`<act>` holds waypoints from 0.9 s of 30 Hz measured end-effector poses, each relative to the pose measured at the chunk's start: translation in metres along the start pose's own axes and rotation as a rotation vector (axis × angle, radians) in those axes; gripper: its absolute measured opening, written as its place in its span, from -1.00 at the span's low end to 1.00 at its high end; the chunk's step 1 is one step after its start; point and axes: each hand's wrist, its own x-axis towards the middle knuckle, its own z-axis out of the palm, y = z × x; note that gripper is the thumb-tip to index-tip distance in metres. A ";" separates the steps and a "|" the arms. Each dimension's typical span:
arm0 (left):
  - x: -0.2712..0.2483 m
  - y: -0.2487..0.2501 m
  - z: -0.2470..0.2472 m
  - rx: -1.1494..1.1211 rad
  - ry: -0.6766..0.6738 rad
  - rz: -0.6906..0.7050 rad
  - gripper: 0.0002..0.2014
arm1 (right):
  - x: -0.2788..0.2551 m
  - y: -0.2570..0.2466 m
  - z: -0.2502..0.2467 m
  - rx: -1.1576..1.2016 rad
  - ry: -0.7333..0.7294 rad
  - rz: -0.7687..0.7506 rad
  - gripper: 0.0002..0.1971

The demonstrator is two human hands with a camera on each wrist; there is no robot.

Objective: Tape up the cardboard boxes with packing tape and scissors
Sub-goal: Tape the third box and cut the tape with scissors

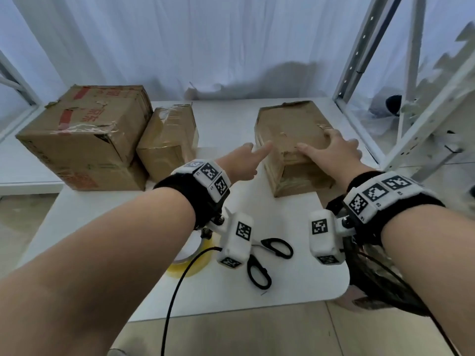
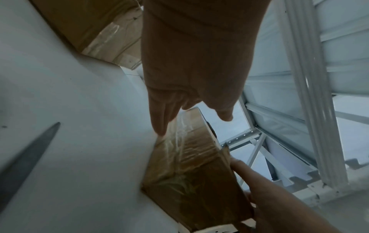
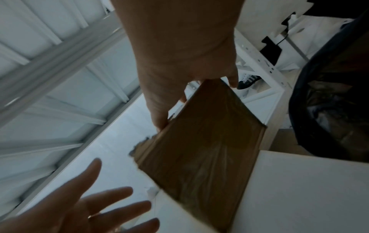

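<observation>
1. Pressing our right hand (image 1: 336, 147) flat, fingers spread, on the small box (image 1: 290, 140) at the table's (image 1: 295, 278) right; left hand (image 1: 244, 160) released, reaching beside it. Scissors (image 1: 267, 258) and tape roll (image 1: 190, 260) are lying near us.
2. Left wrist: we are seeing straight fingers (image 2: 161, 119) nearing the taped box (image 2: 191, 170).
3. Right wrist: our thumb (image 3: 157, 110) is touching the box (image 3: 203, 141) edge.

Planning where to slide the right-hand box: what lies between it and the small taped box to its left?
Only bare white table between the small taped box and the right-hand box, except the left hand reaching in near the front; head view.
</observation>
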 end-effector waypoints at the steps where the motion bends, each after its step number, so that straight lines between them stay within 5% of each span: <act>1: -0.004 0.002 0.001 -0.053 -0.008 -0.004 -0.36 | -0.002 -0.002 0.002 0.036 -0.015 -0.044 -0.21; 5: -0.025 -0.002 -0.010 -0.050 0.097 -0.023 -0.54 | -0.017 -0.016 0.007 0.009 -0.075 -0.228 -0.40; 9: -0.048 -0.017 -0.026 0.032 0.115 -0.056 -0.49 | -0.034 -0.019 0.008 -0.031 -0.170 -0.322 -0.50; 14: -0.068 -0.029 -0.034 0.360 0.142 0.180 -0.54 | -0.052 -0.023 0.012 -0.160 -0.169 -0.347 -0.58; 18: -0.073 -0.034 -0.034 0.423 0.138 0.218 -0.65 | -0.068 -0.028 0.017 -0.290 -0.221 -0.452 -0.53; 22: -0.073 -0.038 -0.034 0.380 0.155 0.251 -0.76 | -0.071 -0.031 0.019 -0.186 -0.258 -0.620 -0.63; 27: -0.067 -0.036 -0.033 0.366 0.160 0.237 -0.74 | -0.063 -0.033 0.022 -0.032 -0.255 -0.620 -0.84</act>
